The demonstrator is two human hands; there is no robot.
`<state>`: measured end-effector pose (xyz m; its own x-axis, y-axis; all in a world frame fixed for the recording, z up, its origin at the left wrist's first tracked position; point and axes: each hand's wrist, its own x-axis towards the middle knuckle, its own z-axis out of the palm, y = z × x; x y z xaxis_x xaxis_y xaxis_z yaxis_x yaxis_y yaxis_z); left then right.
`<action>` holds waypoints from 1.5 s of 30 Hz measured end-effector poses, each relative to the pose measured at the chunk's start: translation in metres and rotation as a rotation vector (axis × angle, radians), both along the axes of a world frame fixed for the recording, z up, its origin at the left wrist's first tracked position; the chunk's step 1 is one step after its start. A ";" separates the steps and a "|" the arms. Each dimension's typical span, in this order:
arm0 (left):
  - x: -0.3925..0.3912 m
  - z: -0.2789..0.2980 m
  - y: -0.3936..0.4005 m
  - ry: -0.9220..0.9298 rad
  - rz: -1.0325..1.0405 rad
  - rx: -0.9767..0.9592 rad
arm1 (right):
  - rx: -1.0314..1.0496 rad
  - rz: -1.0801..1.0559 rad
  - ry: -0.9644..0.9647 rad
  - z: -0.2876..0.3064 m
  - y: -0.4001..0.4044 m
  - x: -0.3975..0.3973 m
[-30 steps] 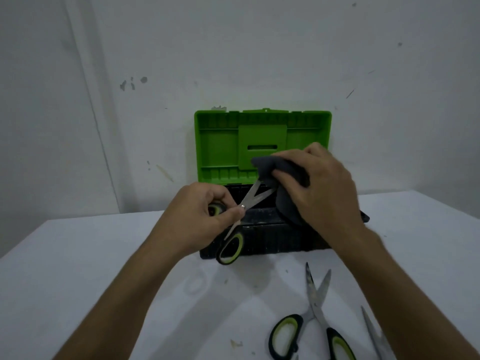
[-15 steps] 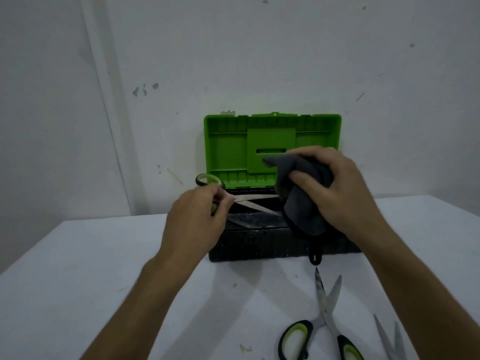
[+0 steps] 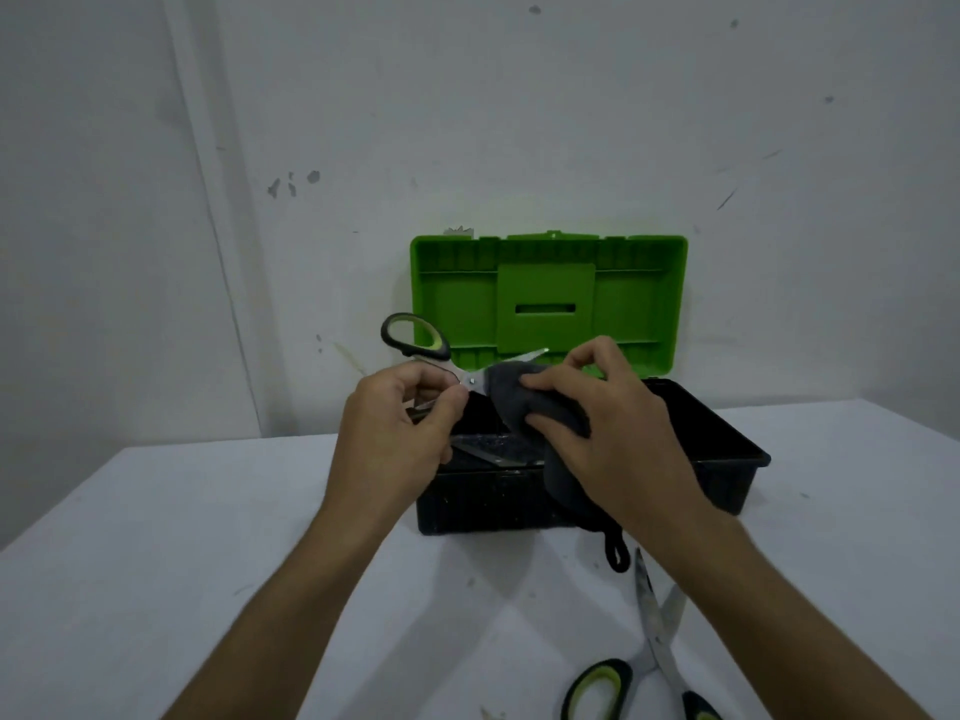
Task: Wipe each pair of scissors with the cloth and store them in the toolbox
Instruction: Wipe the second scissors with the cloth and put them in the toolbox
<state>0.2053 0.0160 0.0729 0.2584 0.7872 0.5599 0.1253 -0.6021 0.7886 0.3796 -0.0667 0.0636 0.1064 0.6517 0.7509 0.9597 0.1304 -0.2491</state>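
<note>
Scissors (image 3: 470, 374) under inspection are raised over the open toolbox (image 3: 727, 444), blades pointing right toward the green lid (image 3: 548, 298), one black-and-green handle loop standing up at the left. I see my left hand (image 3: 400, 433) pinching them at the pivot, thumb and forefinger curled onto the metal near the screw. My right hand (image 3: 608, 423) grips the dark grey cloth (image 3: 524, 402), fingers curled round it and pressing it onto the blades; only the blade tip shows past the cloth, against the lid. A tail of the cloth hangs below my right wrist, ending in a small loop over the table (image 3: 208, 537) in front of the toolbox.

Toolbox: black body, lid swung up and resting near the wall (image 3: 519, 122). Inside the body I make out a pale metal blade lying along the front edge, partly hidden by my hands; I cannot tell what else lies there.

Second pair of scissors (image 3: 649, 646) lies on the table at lower right, blades spread and pointing toward the toolbox, green-lined handles partly cut by the frame edge, apart from both hands.

Wall behind shows scattered scuffs and chips.
</note>
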 end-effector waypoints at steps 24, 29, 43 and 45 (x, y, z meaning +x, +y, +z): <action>-0.004 0.007 -0.004 -0.077 -0.115 -0.163 | 0.077 0.105 -0.089 0.000 -0.005 -0.014; -0.013 0.003 0.011 -0.069 -0.001 -0.132 | -0.017 -0.031 -0.119 0.006 -0.008 0.001; -0.023 0.017 0.005 0.102 -0.145 -0.109 | 0.077 -0.120 0.021 0.015 -0.013 0.015; -0.020 0.017 0.002 0.133 -0.139 -0.095 | 0.114 -0.049 0.009 0.018 -0.015 0.003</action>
